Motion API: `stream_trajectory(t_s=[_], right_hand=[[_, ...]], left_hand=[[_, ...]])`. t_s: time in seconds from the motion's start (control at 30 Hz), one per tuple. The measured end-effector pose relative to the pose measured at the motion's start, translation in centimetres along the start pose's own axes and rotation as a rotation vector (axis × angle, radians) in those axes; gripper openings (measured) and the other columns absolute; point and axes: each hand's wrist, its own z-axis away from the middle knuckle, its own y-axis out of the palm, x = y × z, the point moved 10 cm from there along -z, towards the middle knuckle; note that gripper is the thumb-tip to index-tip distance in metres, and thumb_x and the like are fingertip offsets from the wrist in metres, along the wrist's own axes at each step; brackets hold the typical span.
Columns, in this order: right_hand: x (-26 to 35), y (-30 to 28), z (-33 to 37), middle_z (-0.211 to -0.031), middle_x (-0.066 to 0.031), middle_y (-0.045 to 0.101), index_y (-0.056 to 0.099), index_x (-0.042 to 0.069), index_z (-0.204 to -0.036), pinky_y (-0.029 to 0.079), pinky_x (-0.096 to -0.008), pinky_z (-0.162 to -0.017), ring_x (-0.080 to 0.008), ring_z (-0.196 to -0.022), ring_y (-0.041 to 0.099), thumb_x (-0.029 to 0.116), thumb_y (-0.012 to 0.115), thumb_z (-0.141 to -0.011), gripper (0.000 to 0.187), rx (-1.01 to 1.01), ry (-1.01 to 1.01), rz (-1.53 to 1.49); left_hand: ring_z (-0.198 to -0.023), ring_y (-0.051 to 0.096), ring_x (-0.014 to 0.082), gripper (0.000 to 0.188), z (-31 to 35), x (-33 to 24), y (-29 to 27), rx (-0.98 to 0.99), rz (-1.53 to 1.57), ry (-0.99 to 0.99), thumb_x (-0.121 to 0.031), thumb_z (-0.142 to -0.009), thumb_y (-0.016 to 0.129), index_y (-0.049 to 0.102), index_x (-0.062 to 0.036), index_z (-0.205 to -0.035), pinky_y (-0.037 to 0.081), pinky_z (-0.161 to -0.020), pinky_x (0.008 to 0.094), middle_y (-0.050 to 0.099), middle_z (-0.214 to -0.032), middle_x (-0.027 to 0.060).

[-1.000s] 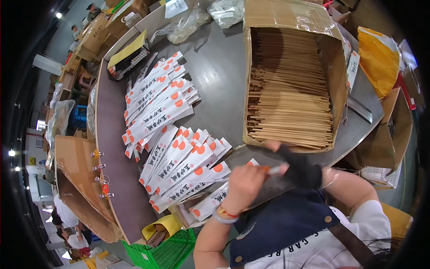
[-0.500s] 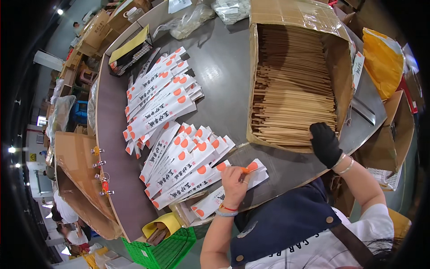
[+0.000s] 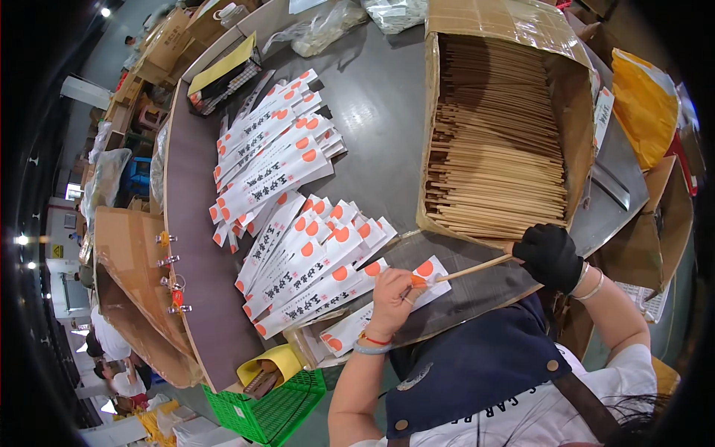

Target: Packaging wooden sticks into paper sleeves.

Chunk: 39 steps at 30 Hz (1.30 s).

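My right hand [image 3: 550, 257], in a black glove, is closed round the end of a pair of wooden chopsticks [image 3: 477, 267]. Their other end points left and meets the white paper sleeve [image 3: 350, 330] with orange dots at my left hand [image 3: 389, 307]. Whether the tips are inside it, I cannot tell. Orange covers the fingertips of my left hand, which pinch the sleeve near its upper end at the table's front edge. Just left lies a fanned pile of like sleeves [image 3: 305, 261], with a second pile [image 3: 275, 164] behind.
An open cardboard box [image 3: 510, 22] full of wooden chopsticks [image 3: 499, 156] stands on the grey table [image 3: 365, 112], right of centre. Plastic bags [image 3: 320, 33] lie at the back. A raised board [image 3: 195, 223] edges the left side. Below hangs a green basket [image 3: 261, 413].
My right hand has drawn back from the box's near edge, toward me, and now holds chopsticks that reach my left hand. The left hand stays pinched on the sleeve. The view has shifted slightly.
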Motion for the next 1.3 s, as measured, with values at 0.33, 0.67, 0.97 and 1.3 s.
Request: stream_trajectory(t_s=[0.33,0.67,0.97,1.3], right_hand=[[3.6,2.3,-1.8,-0.126,-0.0206,0.053,0.041,0.007,-0.144,0.043,-0.0356,-0.097,-0.0275,-0.116,0.055,0.020,0.062,-0.091,0.059,-0.253,0.014,-0.555],[-4.1,4.4,-0.1,-0.090,-0.0099,0.058,0.061,0.008,-0.085,0.047,-0.0389,-0.079,-0.0288,-0.090,0.057,0.015,0.066,-0.074,0.014,-0.125,0.204,0.166],[-4.0,1.2,-0.4,-0.087,-0.0119,0.057,0.055,0.006,-0.094,0.046,-0.0427,-0.076,-0.0314,-0.087,0.056,0.009,0.064,-0.076,0.021,-0.096,0.265,0.198],[-1.4,0.0,0.8,-0.077,-0.0110,0.057,0.061,0.010,-0.088,0.046,-0.0446,-0.063,-0.0328,-0.073,0.059,0.008,0.068,-0.072,0.017,0.085,0.114,-0.043]], left_hand=[[-0.073,0.060,0.0239,0.018,-1.7,-10.4,2.2,0.109,-0.485,0.429,-0.012,-0.081,0.067,0.066,-0.0071,-0.097,0.046,-0.064,0.0370,0.064,-0.084,0.0077],[-0.088,0.057,0.0295,0.035,0.5,0.5,0.3,0.010,-0.201,-0.131,-0.017,-0.073,0.082,0.069,-0.0058,-0.103,0.045,-0.077,0.0392,0.060,-0.091,0.0076],[-0.087,0.056,0.0283,0.031,0.7,-2.2,-0.7,-0.251,-0.450,0.163,-0.019,-0.073,0.079,0.068,-0.0062,-0.100,0.042,-0.081,0.0408,0.063,-0.090,0.0079],[-0.076,0.055,0.0233,0.017,0.4,0.7,-0.5,-0.072,-0.028,-0.025,-0.021,-0.079,0.077,0.067,-0.0075,-0.082,0.038,-0.074,0.0366,0.061,-0.082,0.0027]])
